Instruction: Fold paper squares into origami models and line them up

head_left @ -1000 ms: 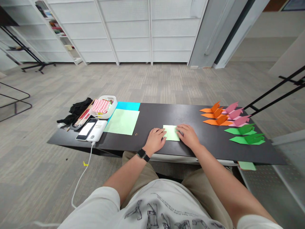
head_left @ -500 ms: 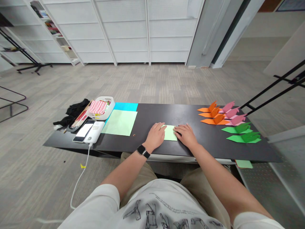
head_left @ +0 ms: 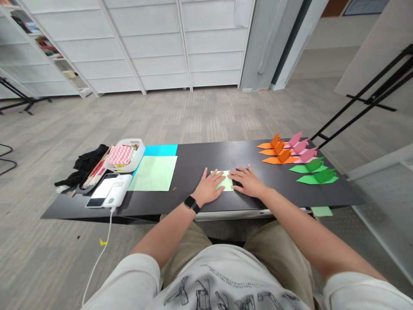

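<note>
A small light-green square of paper [head_left: 227, 184] lies flat on the dark table [head_left: 200, 161] in front of me. My left hand [head_left: 209, 187] rests over its left part, fingers spread and flat. From the other side my right hand [head_left: 247, 181] lies on its right edge, fingers stretched out and apart. Parts of the square are hidden under both hands. Left of them a larger light-green sheet [head_left: 154, 173] lies partly over a blue sheet [head_left: 161, 150].
Folded paper birds stand at the right: orange [head_left: 277, 150], pink [head_left: 301, 146] and green [head_left: 318, 172]. At the left are a white basket [head_left: 142, 150], a phone [head_left: 102, 189], a white power bank [head_left: 118, 190] with a cable, pencils [head_left: 97, 170] and black cloth [head_left: 90, 158].
My view has turned a little to the right. Both hands stay at the small green square, and their fingers have spread wider and flatter over it.
</note>
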`<action>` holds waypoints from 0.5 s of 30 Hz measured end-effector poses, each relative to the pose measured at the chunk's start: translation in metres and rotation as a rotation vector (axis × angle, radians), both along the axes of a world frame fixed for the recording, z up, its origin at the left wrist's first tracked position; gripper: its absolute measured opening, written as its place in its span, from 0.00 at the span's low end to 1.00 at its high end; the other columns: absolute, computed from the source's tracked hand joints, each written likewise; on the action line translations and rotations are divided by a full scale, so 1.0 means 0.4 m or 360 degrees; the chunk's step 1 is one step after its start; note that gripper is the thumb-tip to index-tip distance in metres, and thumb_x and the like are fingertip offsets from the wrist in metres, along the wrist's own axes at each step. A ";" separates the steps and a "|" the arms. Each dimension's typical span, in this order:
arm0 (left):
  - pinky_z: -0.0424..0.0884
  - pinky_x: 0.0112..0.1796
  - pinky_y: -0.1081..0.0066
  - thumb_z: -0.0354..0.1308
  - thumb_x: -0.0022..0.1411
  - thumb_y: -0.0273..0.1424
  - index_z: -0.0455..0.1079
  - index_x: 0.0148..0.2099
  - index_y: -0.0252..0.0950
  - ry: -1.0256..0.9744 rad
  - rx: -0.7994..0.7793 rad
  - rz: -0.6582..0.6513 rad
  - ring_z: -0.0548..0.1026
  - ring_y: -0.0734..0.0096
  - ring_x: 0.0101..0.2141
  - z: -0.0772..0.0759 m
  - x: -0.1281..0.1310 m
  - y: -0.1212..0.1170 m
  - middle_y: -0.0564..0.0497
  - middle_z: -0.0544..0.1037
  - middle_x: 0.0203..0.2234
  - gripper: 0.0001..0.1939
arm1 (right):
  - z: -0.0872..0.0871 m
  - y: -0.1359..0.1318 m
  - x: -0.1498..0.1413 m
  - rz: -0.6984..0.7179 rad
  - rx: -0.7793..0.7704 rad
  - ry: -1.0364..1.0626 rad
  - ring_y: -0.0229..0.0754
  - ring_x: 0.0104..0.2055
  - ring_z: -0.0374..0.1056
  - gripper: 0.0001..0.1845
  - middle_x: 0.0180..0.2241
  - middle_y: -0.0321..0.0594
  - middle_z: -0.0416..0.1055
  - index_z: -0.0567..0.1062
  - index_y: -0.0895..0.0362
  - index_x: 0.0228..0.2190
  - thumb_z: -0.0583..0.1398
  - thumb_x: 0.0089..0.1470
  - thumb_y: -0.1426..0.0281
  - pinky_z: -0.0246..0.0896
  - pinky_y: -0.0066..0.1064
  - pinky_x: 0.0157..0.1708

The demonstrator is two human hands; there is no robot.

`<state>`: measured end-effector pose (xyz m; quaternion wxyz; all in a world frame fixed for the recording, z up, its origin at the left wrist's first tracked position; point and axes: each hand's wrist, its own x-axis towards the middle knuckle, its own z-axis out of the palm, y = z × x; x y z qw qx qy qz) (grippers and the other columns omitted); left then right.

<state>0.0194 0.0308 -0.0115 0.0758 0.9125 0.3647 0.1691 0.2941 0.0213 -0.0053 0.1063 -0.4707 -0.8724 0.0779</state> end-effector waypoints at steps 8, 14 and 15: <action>0.48 0.73 0.34 0.59 0.73 0.35 0.72 0.66 0.42 -0.0066 0.0082 -0.0098 0.59 0.43 0.73 0.039 0.007 -0.015 0.44 0.67 0.71 0.22 | 0.043 0.010 0.007 0.0048 -0.0142 -0.0011 0.65 0.72 0.58 0.38 0.68 0.45 0.69 0.71 0.41 0.67 0.70 0.58 0.55 0.34 0.77 0.70; 0.72 0.63 0.54 0.56 0.74 0.30 0.72 0.64 0.37 -0.0188 -0.0100 -0.0260 0.74 0.57 0.58 0.045 0.047 -0.082 0.42 0.78 0.58 0.18 | 0.023 0.019 -0.006 -0.0161 -0.0208 0.0212 0.57 0.69 0.63 0.25 0.63 0.37 0.75 0.78 0.39 0.60 0.57 0.66 0.69 0.36 0.76 0.70; 0.72 0.63 0.53 0.57 0.74 0.32 0.72 0.64 0.38 -0.0191 -0.0101 -0.0246 0.74 0.56 0.58 0.043 0.051 -0.092 0.42 0.77 0.58 0.19 | 0.013 0.019 -0.012 -0.0221 -0.0196 0.0269 0.57 0.69 0.63 0.24 0.62 0.37 0.77 0.79 0.40 0.59 0.56 0.66 0.70 0.37 0.76 0.70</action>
